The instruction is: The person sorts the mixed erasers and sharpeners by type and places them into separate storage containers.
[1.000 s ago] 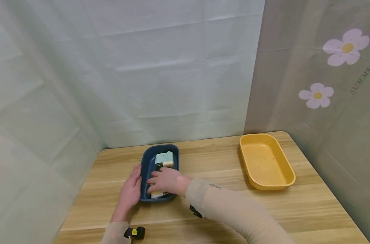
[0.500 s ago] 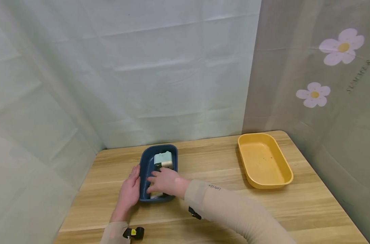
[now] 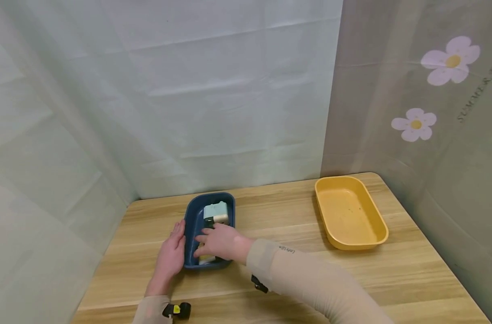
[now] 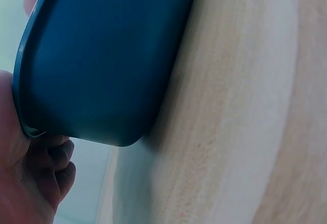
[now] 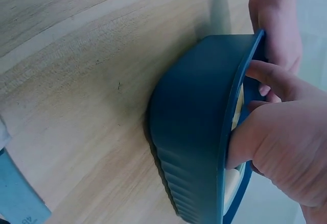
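Observation:
A dark blue tray (image 3: 191,216) stands at the left of the table. Inside, toward its far end, lies a small light-blue and cream block-like thing (image 3: 215,212) with a black part. My left hand (image 3: 172,254) rests along the outside of the tray's left wall, its fingers pointing away. My right hand (image 3: 221,243) reaches over the right rim, fingers bent down inside the tray. Between thumb and fingers it holds a yellow-and-white thing (image 3: 207,259), mostly covered by the hand. In the right wrist view a yellow strip of it (image 5: 238,107) shows behind the rim.
A yellow tray (image 3: 351,211) sits at the right rear of the wooden table (image 3: 278,211). Behind the table hang a pale curtain (image 3: 229,90) and a brownish one (image 3: 367,112) with flowers. In the right wrist view a light-blue object (image 5: 20,188) lies at the lower left.
The head view has shifted slightly, moving everything a little to the left. Both hands keep their places at the blue tray. More yellow shows beneath my right fingers.

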Tool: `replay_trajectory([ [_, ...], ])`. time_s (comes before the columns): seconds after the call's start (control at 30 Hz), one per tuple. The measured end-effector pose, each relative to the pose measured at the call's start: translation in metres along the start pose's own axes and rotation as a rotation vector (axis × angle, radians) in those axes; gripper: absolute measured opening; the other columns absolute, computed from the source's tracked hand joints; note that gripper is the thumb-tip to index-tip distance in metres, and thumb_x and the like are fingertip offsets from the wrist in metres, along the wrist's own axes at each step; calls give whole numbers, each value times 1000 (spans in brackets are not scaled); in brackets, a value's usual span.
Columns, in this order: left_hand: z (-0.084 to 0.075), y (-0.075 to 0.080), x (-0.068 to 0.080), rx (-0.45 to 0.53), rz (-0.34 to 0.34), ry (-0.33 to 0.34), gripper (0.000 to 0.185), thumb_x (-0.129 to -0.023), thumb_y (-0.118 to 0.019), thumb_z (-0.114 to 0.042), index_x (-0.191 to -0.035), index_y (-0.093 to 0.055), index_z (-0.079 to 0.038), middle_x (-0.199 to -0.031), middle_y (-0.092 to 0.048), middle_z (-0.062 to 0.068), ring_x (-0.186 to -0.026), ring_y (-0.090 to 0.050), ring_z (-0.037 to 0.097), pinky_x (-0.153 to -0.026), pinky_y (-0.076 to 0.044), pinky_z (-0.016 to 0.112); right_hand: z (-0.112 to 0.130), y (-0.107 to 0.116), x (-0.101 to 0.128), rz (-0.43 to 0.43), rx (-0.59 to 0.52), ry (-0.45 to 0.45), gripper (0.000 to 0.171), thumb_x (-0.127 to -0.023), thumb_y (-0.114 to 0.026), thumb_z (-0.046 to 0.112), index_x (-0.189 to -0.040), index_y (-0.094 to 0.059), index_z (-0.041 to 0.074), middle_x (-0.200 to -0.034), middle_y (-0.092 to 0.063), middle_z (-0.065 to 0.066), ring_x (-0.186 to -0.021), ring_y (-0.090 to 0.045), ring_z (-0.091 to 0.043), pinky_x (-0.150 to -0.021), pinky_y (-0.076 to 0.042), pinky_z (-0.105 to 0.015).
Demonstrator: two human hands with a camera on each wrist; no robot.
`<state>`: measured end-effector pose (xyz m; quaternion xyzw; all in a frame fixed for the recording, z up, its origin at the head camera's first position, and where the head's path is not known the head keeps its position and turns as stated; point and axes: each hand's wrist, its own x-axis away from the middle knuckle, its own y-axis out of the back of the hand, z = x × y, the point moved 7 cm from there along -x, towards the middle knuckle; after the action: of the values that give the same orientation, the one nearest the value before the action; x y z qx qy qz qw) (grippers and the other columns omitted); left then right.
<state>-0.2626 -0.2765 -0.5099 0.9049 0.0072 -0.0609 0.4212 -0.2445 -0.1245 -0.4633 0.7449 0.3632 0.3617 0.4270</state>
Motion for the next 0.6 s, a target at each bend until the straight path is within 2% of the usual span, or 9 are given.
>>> replay_trajectory([
  [0.4, 2, -1, -2, 15, 18, 18, 52, -116, -36, -12, -165, -30, 4, -170, -29, 26, -161, -20, 43, -127, -19, 63, -12, 2, 5, -67, -110, -21, 71, -104, -72, 21, -160, -43, 52, -169, -39, 14, -155, -37, -12, -122, -41, -37],
  [0.6, 0, 0, -1, 4, 3, -1, 51, -116, -38, -11, -164, -31, 6, -169, -31, 27, -160, -21, 44, -126, -21, 65, -28, 5, 14, -149, -270, -48, 63, -109, -63, 14, -161, -47, 46, -169, -41, 11, -156, -37, -14, -120, -44, -39],
])
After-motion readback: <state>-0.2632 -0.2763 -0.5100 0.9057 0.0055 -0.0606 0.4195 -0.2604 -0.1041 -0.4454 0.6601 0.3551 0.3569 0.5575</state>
